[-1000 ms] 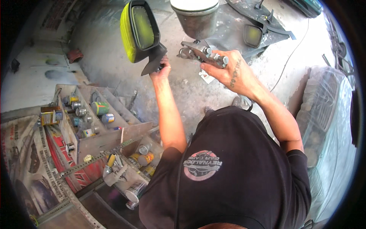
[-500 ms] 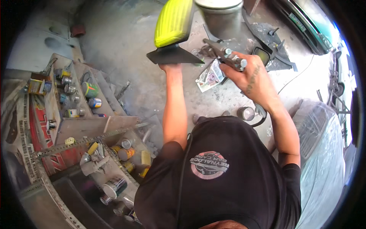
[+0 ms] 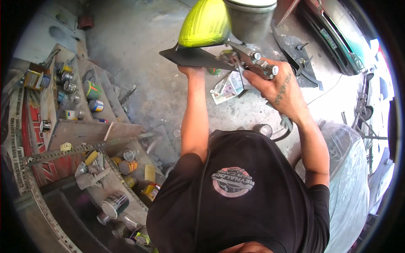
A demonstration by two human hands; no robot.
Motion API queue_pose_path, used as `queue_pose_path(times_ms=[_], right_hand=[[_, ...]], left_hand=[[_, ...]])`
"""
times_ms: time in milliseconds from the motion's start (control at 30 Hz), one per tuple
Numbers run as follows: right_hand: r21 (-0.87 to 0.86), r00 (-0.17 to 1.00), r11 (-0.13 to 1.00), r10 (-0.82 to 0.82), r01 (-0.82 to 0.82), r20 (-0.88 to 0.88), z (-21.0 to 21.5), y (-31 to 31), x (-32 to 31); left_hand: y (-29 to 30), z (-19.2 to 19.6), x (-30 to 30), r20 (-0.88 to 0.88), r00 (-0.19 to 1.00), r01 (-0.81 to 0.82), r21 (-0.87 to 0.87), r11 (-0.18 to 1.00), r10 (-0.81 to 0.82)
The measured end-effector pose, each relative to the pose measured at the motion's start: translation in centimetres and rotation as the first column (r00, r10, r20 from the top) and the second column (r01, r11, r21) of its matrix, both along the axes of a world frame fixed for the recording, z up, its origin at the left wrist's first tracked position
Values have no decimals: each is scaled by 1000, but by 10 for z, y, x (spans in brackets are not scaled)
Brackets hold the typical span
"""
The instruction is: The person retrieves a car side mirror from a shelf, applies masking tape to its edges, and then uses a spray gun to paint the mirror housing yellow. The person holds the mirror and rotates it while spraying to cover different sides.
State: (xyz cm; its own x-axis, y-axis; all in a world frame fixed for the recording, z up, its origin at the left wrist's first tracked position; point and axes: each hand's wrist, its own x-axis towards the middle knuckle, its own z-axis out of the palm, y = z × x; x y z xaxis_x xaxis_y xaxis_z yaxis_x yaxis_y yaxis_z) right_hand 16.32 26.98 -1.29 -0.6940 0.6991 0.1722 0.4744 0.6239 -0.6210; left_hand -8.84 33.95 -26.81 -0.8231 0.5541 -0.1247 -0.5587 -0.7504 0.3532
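Observation:
My left hand (image 3: 190, 70) is closed under a car side mirror, gripping it by its black base (image 3: 185, 57). Its rounded shell (image 3: 204, 24) is bright yellow-green and points away from me. In my right hand (image 3: 280, 86) is a spray gun (image 3: 249, 60), with its metal knobs toward me. A large grey cup (image 3: 251, 21) tops the gun, cut off by the upper edge. The gun's front end lies close to the mirror's base in the picture; I cannot tell whether they touch. My left fingers are mostly hidden behind the base.
Wooden shelves (image 3: 80, 128) with several paint cans stand at left, beside a metal-framed rack (image 3: 90, 147) holding more cans. Newspaper (image 3: 225, 89) and black trim parts (image 3: 310, 78) lie on the floor. A dark green car (image 3: 337, 40) is far right; plastic sheeting (image 3: 348, 189) covers something near right.
The mirror has turned in my left hand, its shell swinging right and its base tilting down to the right. The spray gun has shifted slightly right and down. The whole view has shifted a little.

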Motion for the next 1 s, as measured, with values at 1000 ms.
queue_pose_path(times_ms=[1000], right_hand=[[356,942,877,258,-321,215,74,-58,-58]], left_hand=[[-2,16,-21,-122,970,-239,-338,910,209]])
